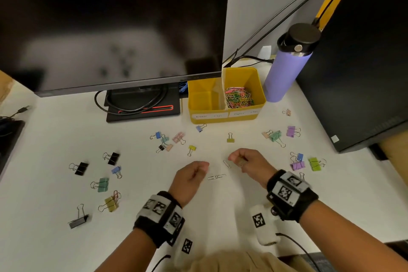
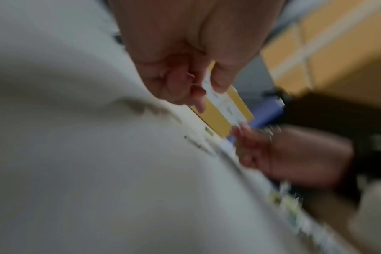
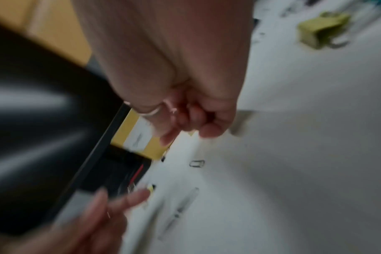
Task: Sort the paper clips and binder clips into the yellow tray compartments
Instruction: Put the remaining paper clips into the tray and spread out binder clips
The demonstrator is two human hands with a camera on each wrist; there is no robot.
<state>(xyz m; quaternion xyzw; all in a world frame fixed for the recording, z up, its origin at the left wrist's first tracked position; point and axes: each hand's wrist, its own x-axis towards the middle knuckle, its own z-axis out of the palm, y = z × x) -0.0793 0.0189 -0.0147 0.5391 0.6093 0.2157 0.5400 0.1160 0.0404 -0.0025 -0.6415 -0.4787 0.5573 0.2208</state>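
Left hand [image 1: 190,173], right hand [image 1: 247,160]: fingers curled, contents unclear. Risk: thin silver paper clips [image 1: 216,177] slip against tabletop [image 1: 231,201], missed pinch.

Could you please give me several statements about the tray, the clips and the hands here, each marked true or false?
1. The right compartment of the yellow tray holds a pile of coloured paper clips. True.
2. The tray's left compartment is full of binder clips. False: it looks empty; the binder clips lie scattered on the desk.
3. Two silver paper clips lie on the desk between the left hand and the right hand. True.
4. The purple bottle lies on its side. False: it stands upright, right of the tray.
5. Two black binder clips lie left of the hands. True.
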